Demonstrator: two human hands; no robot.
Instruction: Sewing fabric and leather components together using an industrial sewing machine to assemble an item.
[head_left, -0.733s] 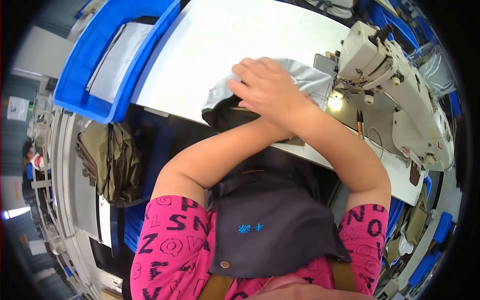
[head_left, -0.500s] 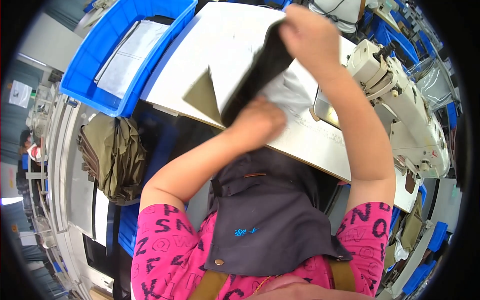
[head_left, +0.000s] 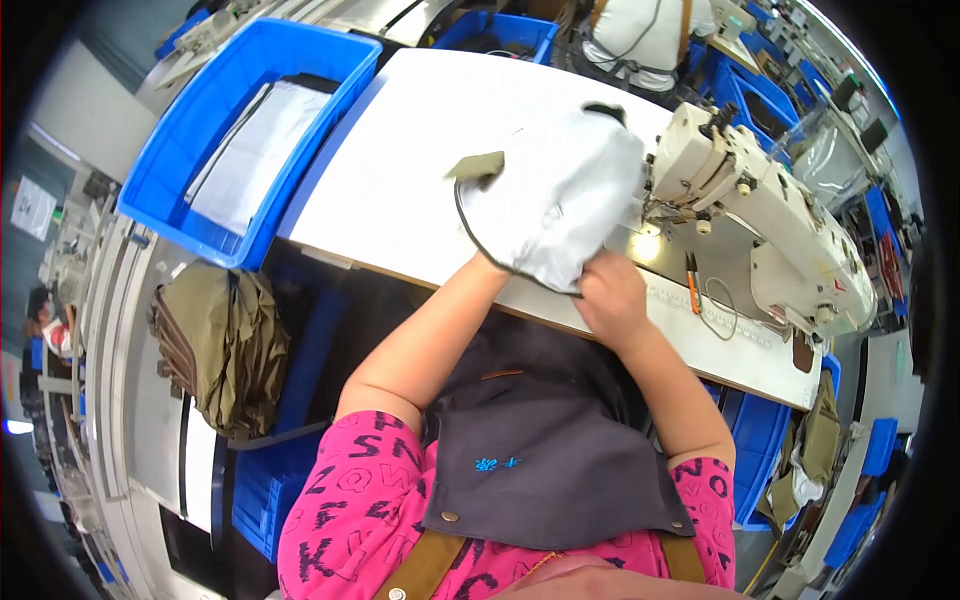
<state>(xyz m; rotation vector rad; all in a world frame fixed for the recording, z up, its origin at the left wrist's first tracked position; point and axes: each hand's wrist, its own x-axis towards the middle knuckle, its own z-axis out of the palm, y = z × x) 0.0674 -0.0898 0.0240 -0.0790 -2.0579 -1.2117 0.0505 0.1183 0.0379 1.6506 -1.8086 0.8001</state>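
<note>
Right hand (head_left: 613,300) holds pale fabric (head_left: 570,190) by its edge, tabletop (head_left: 375,170) spreading leftward.

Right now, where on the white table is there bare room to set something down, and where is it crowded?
Bare tabletop lies between the large blue bin and the pale cloth, and beyond the cloth toward the far edge. It's crowded on the right: cloth, right hand and sewing machine sit close together.
</note>
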